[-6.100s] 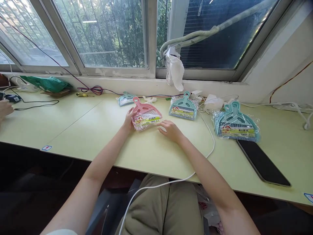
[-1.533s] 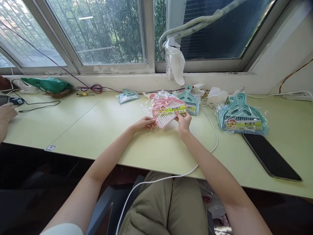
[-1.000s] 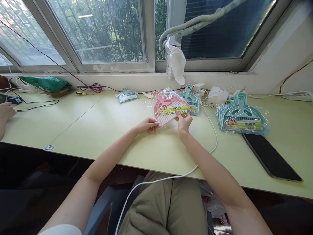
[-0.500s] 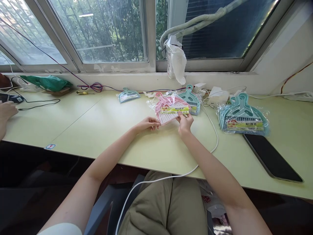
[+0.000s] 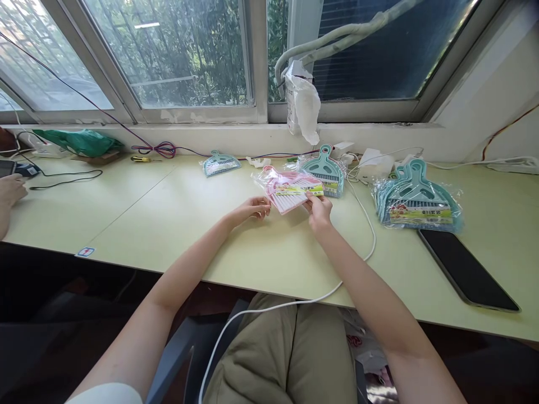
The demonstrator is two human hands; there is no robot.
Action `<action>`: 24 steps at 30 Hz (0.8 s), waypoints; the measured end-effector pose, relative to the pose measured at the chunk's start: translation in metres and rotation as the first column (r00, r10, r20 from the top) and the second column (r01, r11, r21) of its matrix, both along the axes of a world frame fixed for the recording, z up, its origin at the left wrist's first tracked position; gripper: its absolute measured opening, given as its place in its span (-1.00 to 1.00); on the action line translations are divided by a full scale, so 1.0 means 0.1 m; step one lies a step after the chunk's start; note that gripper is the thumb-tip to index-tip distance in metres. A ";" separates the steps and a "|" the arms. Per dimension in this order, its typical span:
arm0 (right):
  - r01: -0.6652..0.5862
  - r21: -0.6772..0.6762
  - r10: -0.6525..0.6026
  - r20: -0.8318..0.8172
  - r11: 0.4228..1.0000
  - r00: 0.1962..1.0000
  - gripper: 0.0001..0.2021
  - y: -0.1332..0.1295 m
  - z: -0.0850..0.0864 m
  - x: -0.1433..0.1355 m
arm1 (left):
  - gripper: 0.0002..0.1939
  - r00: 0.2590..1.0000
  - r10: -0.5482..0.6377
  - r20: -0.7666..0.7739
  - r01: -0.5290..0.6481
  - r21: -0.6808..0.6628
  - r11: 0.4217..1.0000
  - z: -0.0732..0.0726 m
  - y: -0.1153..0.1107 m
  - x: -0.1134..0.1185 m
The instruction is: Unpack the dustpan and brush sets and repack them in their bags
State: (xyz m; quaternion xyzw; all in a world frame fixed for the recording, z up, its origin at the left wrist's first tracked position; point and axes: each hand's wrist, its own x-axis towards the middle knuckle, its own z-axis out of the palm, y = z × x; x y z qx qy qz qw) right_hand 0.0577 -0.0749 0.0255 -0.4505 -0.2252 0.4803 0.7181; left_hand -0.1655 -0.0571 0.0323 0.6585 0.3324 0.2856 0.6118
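A pink dustpan-and-brush set point(image 5: 290, 199) in clear plastic, with a yellow-green label, is tilted above the table in front of me. My right hand point(image 5: 319, 211) pinches its lower right edge, thumb on the label. At the lower left edge of the set is my left hand point(image 5: 254, 210), fingers curled together. Whether its fingertips hold a bit of the wrapper is too small to make out. Just behind the pink set lies a wrapped teal dustpan-and-brush set point(image 5: 325, 171), partly covered by it.
Several wrapped teal sets point(image 5: 416, 196) are stacked at right, beside a black phone point(image 5: 468, 269). A smaller teal set point(image 5: 221, 164) lies at the back. A white cable point(image 5: 373, 230) crosses the table edge. Another person's hand point(image 5: 12, 193) is at far left, near a green bag point(image 5: 86, 143).
The pink set has turned and tipped flatter, its handle end dropping left. My left hand has shifted slightly left, back from its edge. My right hand keeps its grip.
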 end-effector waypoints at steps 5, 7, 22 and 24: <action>-0.028 0.011 0.028 0.010 1.000 1.000 -0.77 0.03 0.00 0.02 | -0.46 0.959 0.283 0.016 -0.280 -0.090 0.956 -0.06 0.23 -0.14; -0.069 0.017 0.069 0.008 0.997 0.998 -0.80 0.03 0.00 0.01 | -0.37 0.925 0.379 0.015 -0.371 -0.167 0.913 -0.10 0.29 -0.16; -0.248 0.020 0.246 0.069 0.969 0.967 -0.74 0.06 -0.03 -0.01 | -0.67 0.070 0.975 0.209 -0.922 -0.360 0.143 -0.17 0.73 -0.84; -0.230 0.033 0.228 0.058 0.973 0.972 -0.73 0.07 -0.05 0.00 | -0.61 0.047 0.988 0.149 -0.947 -0.308 0.092 -0.20 0.75 -0.91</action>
